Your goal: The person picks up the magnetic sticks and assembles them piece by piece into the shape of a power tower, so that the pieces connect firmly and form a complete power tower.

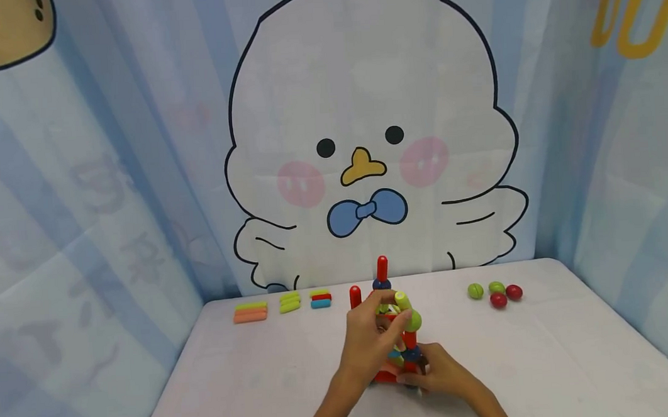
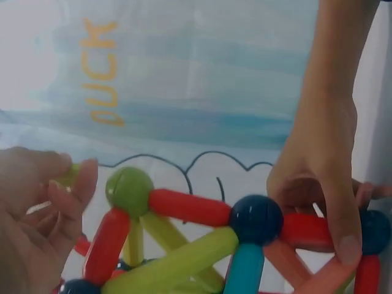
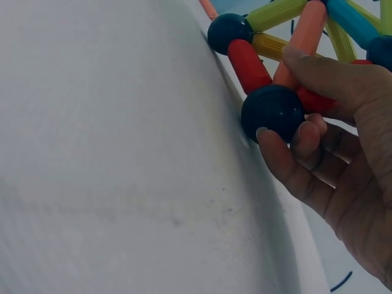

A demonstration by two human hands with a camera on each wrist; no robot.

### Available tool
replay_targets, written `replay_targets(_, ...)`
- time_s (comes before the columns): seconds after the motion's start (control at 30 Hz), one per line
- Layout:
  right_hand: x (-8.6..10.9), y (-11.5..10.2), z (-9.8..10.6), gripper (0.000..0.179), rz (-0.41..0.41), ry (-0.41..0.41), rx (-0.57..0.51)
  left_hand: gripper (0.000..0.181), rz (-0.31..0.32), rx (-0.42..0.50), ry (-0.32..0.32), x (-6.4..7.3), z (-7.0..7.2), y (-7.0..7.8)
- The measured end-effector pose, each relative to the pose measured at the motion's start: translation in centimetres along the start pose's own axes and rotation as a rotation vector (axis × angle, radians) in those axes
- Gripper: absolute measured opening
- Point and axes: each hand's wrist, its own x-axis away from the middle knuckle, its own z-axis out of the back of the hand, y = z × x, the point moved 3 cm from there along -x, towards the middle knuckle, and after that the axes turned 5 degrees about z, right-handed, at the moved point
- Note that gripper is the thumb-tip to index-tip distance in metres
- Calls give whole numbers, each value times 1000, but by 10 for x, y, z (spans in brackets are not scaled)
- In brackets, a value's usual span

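Observation:
A frame of magnetic building sticks and balls stands at the table's front middle, with red, yellow-green, orange and blue sticks. My left hand reaches over it and pinches a yellow-green stick, mostly covered by the fingers in the left wrist view. A green ball tops the frame just beside that hand. Low on the frame's right side, my right hand grips a corner: its thumb lies on an orange stick and its fingers curl around a dark blue ball.
Loose orange sticks, yellow-green sticks and a blue stick lie in small groups at the back left. Red balls and green balls sit at the back right. A printed duck curtain hangs behind the table.

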Motion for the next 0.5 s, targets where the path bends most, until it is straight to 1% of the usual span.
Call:
replay_targets(0.07, 0, 1, 0, 37, -9, -2, -9, 28, 36, -49, 13, -3, -7, 2)
replay_targets(0.17, 0, 1, 0, 39, -29, -8, -21, 29, 87, -135, 37, -4, -12, 4)
replay_targets(0.23, 0, 2, 0, 41, -41, -6, -9, 29, 81, -165, 69, -2, -14, 5)
replay_targets(0.27, 0, 2, 1, 41, -43, -4, 1, 28, 56, -179, 100, 0, -13, 5)
replay_targets(0.3, 0, 2, 1, 41, -49, -1, 12, 26, 18, -186, 142, 3, -12, 6)
replay_targets(0.33, 0, 3, 2, 42, -47, 1, 28, 23, -34, -193, 193, 6, -10, 7)
replay_targets(0.4, -1, 3, 2, 42, -42, 8, 53, 15, -169, -216, 325, 14, -4, 8)
replay_targets(0.43, -1, 3, 2, 42, -36, 10, 66, 11, -222, -228, 399, 18, 1, 8)
replay_targets(0.47, -1, 3, 2, 43, -29, 10, 77, 10, -259, -245, 470, 21, 6, 7)
replay_targets(0.5, -2, 3, 2, 43, -25, 9, 83, 10, -274, -257, 531, 24, 11, 5)
